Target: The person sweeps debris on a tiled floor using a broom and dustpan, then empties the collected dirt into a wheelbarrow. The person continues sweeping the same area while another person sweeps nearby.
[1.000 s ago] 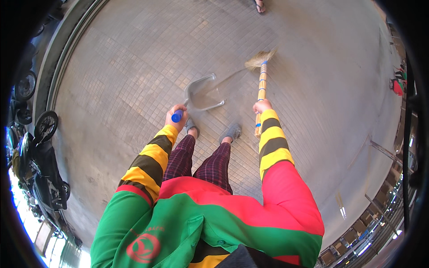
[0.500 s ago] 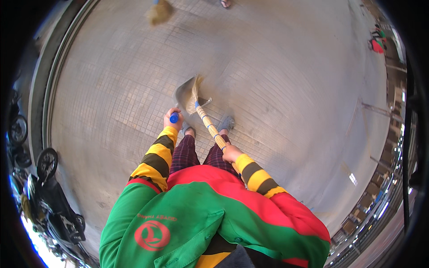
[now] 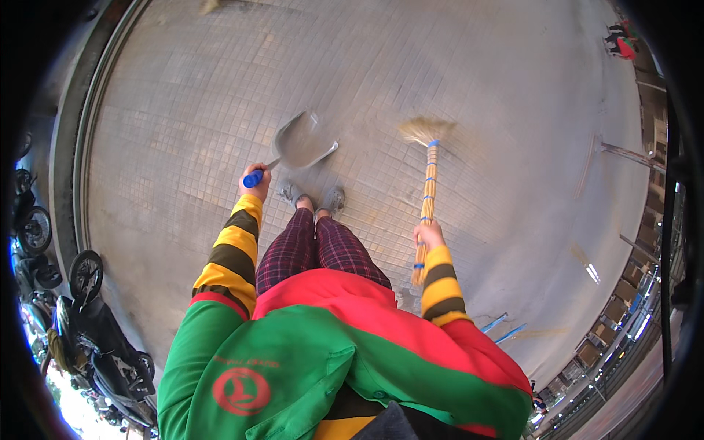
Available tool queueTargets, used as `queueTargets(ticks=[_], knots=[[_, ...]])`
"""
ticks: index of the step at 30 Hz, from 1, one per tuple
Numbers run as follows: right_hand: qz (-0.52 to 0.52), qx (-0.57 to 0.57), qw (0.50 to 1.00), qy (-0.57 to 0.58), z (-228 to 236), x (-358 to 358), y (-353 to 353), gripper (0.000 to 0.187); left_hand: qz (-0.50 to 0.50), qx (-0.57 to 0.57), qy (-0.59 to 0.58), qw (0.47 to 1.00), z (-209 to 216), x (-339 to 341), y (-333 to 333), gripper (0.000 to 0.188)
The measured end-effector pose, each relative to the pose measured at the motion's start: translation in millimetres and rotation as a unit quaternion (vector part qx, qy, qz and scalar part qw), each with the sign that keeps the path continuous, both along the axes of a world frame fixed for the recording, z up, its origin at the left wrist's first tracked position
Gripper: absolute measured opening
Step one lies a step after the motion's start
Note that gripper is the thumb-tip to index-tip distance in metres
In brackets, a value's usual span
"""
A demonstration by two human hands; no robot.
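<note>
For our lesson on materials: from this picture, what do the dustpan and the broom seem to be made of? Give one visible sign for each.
Dustpan: probably sheet metal, dull grey with a soft sheen; blue end, likely plastic.
Broom: a bundle of pale straw-like stalks, tied with blue bands and fanning into loose bristles; seemingly plant fibre.

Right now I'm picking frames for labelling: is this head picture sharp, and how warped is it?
Head view: strong fisheye, paving lines bow toward a black rim; broom bristles and dustpan look slightly motion-blurred; glare burns out the lower left corner beside the parked motorbikes; both hands look fairly sharp.
</note>
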State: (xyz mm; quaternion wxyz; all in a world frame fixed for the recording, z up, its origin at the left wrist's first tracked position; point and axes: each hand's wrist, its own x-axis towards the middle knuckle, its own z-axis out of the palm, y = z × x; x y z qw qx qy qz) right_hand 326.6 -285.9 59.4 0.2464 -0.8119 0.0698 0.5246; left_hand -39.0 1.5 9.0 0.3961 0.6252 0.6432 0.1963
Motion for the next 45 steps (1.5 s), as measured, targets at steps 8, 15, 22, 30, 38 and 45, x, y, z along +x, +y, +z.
queueTargets(ticks=[8,15,22,30,38,45], knots=[[0.016,0.013,0.993,0.114,-68,-77,31,0.01,-0.057,-0.062,0.001,0.996,8,-8,2,0.017],[0.157,0.015,0.966,0.204,-20,-131,56,0.011,-0.052,-0.055,-0.012,0.997,-1,-6,1,0.017],[0.17,0.088,0.953,0.233,46,-129,42,0.032,-0.051,-0.042,0.013,0.998,3,-11,2,0.018],[0.06,0.082,0.993,0.053,102,-44,-4,0.046,-0.034,-0.072,0.017,0.997,10,-5,6,0.017],[0.102,-0.017,0.992,0.076,-51,2,77,0.017,-0.029,-0.069,0.017,0.997,9,-5,6,0.017],[0.254,0.032,0.953,0.165,-57,-127,94,0.019,-0.025,-0.03,-0.009,0.999,11,-4,2,0.017]])
